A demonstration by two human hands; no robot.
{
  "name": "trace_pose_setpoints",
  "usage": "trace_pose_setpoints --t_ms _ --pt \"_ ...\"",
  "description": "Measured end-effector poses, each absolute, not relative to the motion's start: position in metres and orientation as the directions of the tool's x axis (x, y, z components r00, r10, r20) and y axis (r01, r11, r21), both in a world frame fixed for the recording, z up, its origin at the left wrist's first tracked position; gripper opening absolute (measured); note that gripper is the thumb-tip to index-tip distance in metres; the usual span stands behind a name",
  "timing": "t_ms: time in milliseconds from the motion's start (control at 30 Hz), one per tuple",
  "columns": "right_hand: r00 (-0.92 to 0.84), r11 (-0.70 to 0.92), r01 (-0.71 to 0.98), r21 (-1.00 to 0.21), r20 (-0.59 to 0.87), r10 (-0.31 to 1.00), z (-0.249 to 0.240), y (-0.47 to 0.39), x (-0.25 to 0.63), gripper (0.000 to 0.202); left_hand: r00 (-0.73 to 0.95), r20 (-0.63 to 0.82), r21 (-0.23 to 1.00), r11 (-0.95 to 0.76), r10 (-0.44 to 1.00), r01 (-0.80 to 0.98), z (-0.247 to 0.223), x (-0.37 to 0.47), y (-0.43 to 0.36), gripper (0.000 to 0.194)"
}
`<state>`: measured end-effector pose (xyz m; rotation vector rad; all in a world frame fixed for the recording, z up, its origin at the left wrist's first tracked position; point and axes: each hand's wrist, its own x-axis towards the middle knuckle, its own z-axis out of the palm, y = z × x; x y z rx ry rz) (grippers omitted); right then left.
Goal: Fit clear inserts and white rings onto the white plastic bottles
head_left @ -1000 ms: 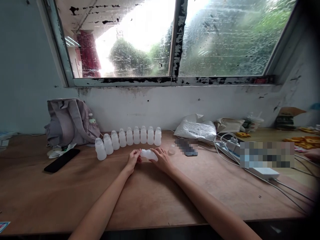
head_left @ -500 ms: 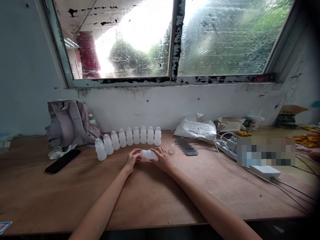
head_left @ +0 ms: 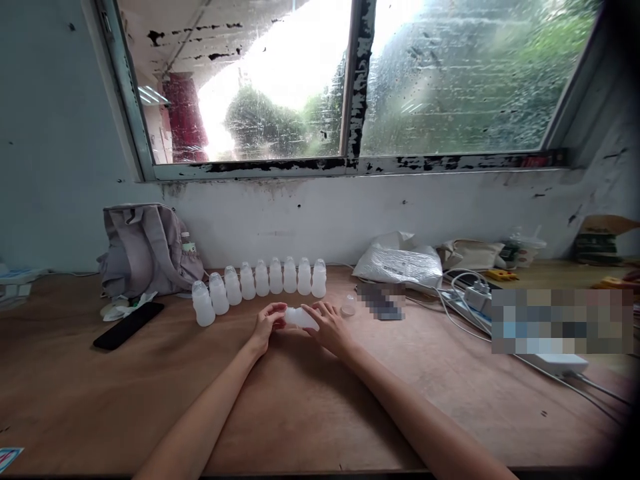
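- We are seeing translucent white on the held bottle [head_left: 301, 319] and the row bottles [head_left: 262, 280].
- We are finding brown on the table [head_left: 300, 413], mauve-grey on the backpack [head_left: 131, 257].
- We are noting plain black on the phone [head_left: 129, 327], shiny silver on the bag [head_left: 400, 264].
- We are spotting black blotches along the grey window frame [head_left: 358, 100], dark red on the curtain [head_left: 184, 113].

White translucent bottle [head_left: 301, 319] — waisted, held sideways.

Head-worn camera, facing forward and down, table [head_left: 305, 413] below, window [head_left: 357, 87] ahead
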<state>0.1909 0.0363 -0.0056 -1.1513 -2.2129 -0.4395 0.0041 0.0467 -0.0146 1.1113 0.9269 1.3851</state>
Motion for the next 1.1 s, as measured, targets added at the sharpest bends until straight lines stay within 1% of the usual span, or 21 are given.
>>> trace_pose_setpoints --t_ms 100,233,367,533,733,900,1000,1100 --pt "-0.444 0.563 0.826 0.024 0.642 0.625 -0.0053 0.0365 0.1904 0.050 -0.027 0.163 0.960 -0.165 0.986 -0.228 -0.0121 0.0061 0.0457 0.027" --pt "-0.426 0.546 0.838 0.021 0.651 0.629 -0.0045 0.0365 0.1886 0.049 -0.148 0.211 0.970 -0.225 0.966 -0.087 -0.0107 0.0092 0.0450 0.030" --pt "-0.391 0.543 0.840 -0.013 0.679 0.621 -0.0038 0.0355 0.1875 0.051 -0.148 0.240 0.967 -0.249 0.960 -0.046 -0.0114 0.0114 0.0437 0.030" --pt "-0.391 0.552 0.833 -0.027 0.679 0.622 -0.0037 0.0356 0.1886 0.041 -0.113 0.254 0.964 -0.262 0.961 -0.054 -0.0114 0.0112 0.0422 0.028" --pt "-0.412 0.584 0.811 -0.036 0.673 0.614 -0.0018 0.0363 0.1912 0.040 -0.087 0.241 0.967 -0.247 0.967 -0.069 -0.0132 0.0088 0.0437 0.029" --pt "-0.400 0.617 0.781 -0.103 0.675 0.620 -0.0008 0.0358 0.1920 0.040 -0.078 0.243 0.965 -0.249 0.967 -0.079 -0.0121 0.0083 0.0427 0.029" --pt "-0.408 0.642 0.753 -0.147 0.661 0.630 0.0003 0.0350 0.1933 0.041 -0.041 0.255 0.962 -0.257 0.966 -0.094 -0.0093 0.0074 0.0407 0.030" --pt "-0.398 0.645 0.744 -0.173 0.661 0.636 0.0008 0.0345 0.1932 0.043 0.004 0.255 0.951 -0.250 0.967 -0.182 -0.0071 0.0054 0.0399 0.036"
